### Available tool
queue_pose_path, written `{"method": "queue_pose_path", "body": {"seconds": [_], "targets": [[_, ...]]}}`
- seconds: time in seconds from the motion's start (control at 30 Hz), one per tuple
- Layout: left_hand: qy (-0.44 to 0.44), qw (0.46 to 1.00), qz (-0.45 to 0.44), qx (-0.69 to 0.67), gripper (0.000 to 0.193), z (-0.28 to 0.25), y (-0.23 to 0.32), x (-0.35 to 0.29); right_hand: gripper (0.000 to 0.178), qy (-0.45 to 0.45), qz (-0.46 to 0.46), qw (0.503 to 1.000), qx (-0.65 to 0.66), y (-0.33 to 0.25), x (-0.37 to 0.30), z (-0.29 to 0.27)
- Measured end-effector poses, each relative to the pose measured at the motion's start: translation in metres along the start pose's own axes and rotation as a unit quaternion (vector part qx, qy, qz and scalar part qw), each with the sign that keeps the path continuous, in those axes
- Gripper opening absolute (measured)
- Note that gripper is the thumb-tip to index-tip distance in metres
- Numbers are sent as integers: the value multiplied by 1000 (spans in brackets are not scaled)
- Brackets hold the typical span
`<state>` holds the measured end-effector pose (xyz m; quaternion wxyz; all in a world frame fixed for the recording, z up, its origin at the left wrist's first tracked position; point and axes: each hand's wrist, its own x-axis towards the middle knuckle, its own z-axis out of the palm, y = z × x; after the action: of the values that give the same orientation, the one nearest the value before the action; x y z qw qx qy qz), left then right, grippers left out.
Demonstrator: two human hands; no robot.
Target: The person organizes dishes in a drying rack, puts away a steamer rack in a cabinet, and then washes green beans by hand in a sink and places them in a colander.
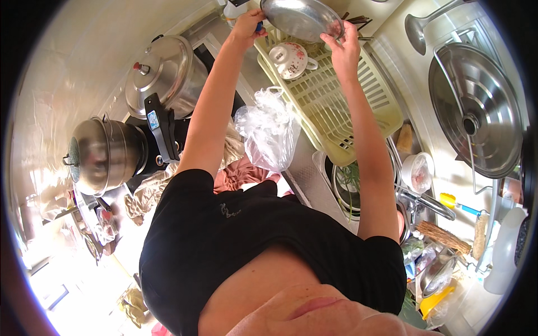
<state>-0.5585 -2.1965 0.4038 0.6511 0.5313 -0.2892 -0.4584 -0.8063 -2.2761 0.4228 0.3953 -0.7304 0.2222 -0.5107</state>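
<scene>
Up at the top of the head view, a shallow round metal dish point(301, 18) is raised over the far end of a pale green slotted dish rack point(358, 95). My left hand point(248, 28) is closed at the dish's left rim, with a small blue thing point(259, 26) showing by its fingers; I cannot make out what it is. My right hand point(344, 47) grips the opposite rim, thumb and fingers pinching the edge. Below the dish, in the rack, lies a white floral cup point(291, 60) with a handle.
A crumpled clear plastic bag point(268, 129) hangs beside the rack. Left are a pressure cooker point(162, 75) and a steel pot point(101, 154). To the right, a sink holding green leaves point(348, 185), a faucet point(426, 203), a large pan lid point(473, 112) and a ladle point(417, 31) on the wall.
</scene>
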Motion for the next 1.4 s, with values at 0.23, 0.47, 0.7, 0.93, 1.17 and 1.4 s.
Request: {"method": "queue_pose_path", "body": {"seconds": [0.23, 0.47, 0.7, 0.93, 1.17, 1.4], "targets": [[117, 977, -65, 165, 31, 10, -6, -7, 45, -10, -72, 982, -172, 5, -2, 7], [132, 941, 81, 301, 37, 20, -7, -39, 47, -115, -187, 927, -303, -28, 17, 11], [174, 917, 128, 336, 43, 15, -6, -49, 58, -224, -148, 858, -437, 21, 57, 42], [134, 915, 133, 357, 42, 14, 4, -32, 58, -186, -159, 875, -418, 10, 65, 46], [132, 969, 75, 195, 16, 17, -2, -6, 55, -210, -157, 888, -377, -34, 48, 25], [53, 980, 92, 168, 19, 1, -21, 7, 23, -133, -246, 926, -255, -31, 23, -10]]}}
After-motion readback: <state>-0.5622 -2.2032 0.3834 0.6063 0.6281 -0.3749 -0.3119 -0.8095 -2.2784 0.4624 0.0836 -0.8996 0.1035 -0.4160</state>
